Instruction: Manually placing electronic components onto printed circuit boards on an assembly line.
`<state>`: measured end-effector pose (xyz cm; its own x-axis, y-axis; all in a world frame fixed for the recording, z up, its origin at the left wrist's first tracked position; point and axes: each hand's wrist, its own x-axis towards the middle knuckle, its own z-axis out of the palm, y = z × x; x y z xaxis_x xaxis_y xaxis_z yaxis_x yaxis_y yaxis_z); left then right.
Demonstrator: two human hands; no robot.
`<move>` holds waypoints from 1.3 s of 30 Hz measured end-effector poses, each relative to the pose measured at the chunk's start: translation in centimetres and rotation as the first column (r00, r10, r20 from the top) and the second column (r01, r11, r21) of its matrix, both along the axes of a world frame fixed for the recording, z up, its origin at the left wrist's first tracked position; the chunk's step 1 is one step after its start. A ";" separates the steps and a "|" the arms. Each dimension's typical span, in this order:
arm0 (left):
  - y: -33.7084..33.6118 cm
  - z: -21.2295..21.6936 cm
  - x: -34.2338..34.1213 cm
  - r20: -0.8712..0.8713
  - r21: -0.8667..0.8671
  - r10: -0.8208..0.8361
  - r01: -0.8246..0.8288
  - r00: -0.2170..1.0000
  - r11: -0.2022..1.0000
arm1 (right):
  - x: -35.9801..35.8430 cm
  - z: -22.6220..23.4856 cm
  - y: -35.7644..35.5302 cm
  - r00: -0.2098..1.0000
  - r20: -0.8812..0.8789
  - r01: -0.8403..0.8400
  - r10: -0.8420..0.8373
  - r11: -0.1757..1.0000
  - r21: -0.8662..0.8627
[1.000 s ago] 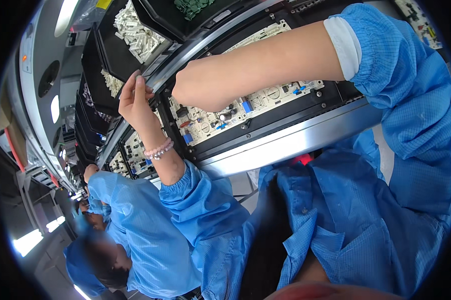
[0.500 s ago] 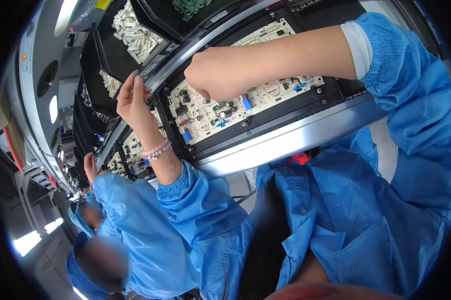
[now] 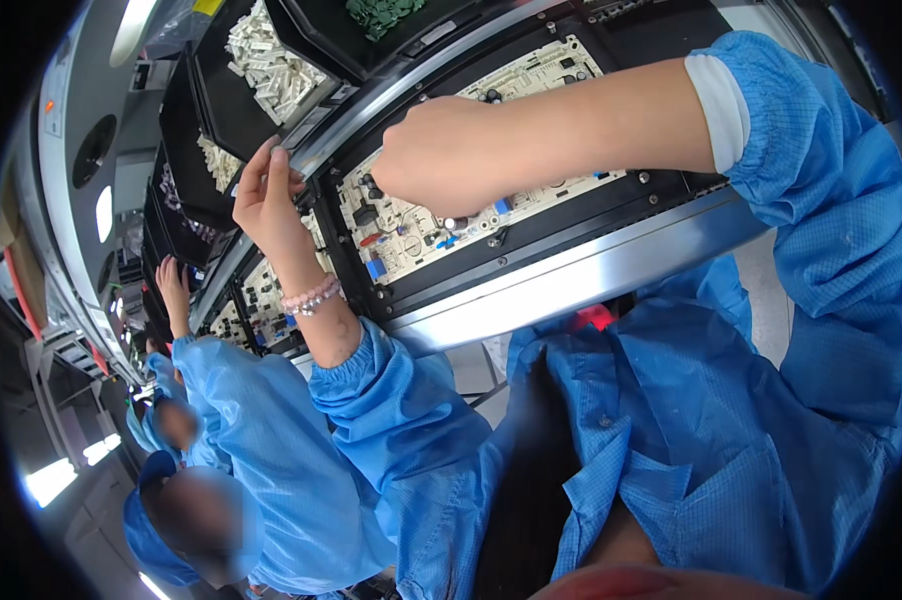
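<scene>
My right hand (image 3: 436, 158) is curled over a pale circuit board (image 3: 411, 262), knuckles up. Its fingertips are hidden beneath it, along with anything they hold. Capacitors, blue blocks and other small parts stand on the board, which sits in a black frame (image 3: 441, 275). Raised beside the board's left end, my left hand (image 3: 271, 205) has its thumb and forefinger pressed together; whatever may be between them is too small to name. A beaded bracelet circles that wrist. Just beyond the left fingers is a black bin (image 3: 233, 110) with white plastic parts (image 3: 269, 70).
A silver rail (image 3: 581, 275) runs along the near side. Green parts (image 3: 383, 14) lie in another bin at the top, and more bins line the left. Further boards (image 3: 261, 300) continue leftward, where a co-worker in blue (image 3: 271, 440) reaches over the line.
My right hand has shifted slightly right and down over the board, while my left hand has barely moved. The co-worker's hand on the left has risen toward the bins.
</scene>
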<state>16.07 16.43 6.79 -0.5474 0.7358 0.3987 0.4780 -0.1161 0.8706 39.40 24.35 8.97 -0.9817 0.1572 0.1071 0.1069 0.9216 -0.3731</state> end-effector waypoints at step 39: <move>-9.0 0.3 7.7 -0.720 -0.407 -0.385 0.098 0.578 0.908 | 16.2 3.2 19.8 0.595 -0.298 0.640 -0.747 0.664 -0.387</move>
<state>23.80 7.46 7.11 0.0787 0.9446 0.3188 0.9702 -0.1460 0.1933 55.64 44.16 12.17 -0.4311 0.8416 0.3254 0.4717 0.5176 -0.7138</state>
